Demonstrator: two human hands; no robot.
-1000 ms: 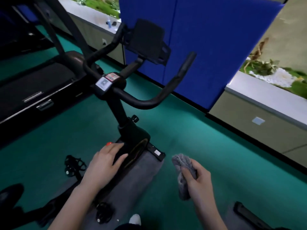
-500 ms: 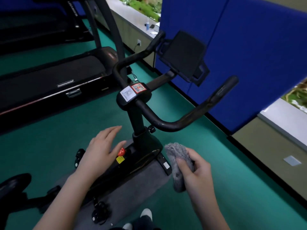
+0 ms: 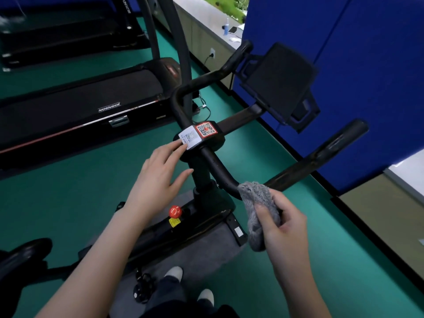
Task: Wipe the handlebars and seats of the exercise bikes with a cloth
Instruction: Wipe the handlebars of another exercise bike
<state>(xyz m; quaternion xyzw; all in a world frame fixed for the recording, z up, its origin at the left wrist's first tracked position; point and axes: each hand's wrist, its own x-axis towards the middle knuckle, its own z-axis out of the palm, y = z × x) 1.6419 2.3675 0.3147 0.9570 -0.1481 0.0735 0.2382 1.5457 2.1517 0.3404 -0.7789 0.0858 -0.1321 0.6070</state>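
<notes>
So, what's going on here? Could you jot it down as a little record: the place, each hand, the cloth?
Place: gym floor, exercise bike beside a treadmill
Left hand: open, fingertips at the white sticker on the handlebar's middle
Right hand: grips a grey cloth
Cloth contact: its top lies against the bend of the handlebar, right side

The cloth [image 3: 257, 198] covers the bend of the handlebar [image 3: 298, 171], and the right hand [image 3: 282, 228] hides part of the cloth. The seat [image 3: 23, 251] is cut off by the left edge. Whether the left hand [image 3: 158, 177] touches the label [image 3: 190, 139] is unclear. The ledge items [image 3: 230, 29] are too small to identify.
</notes>
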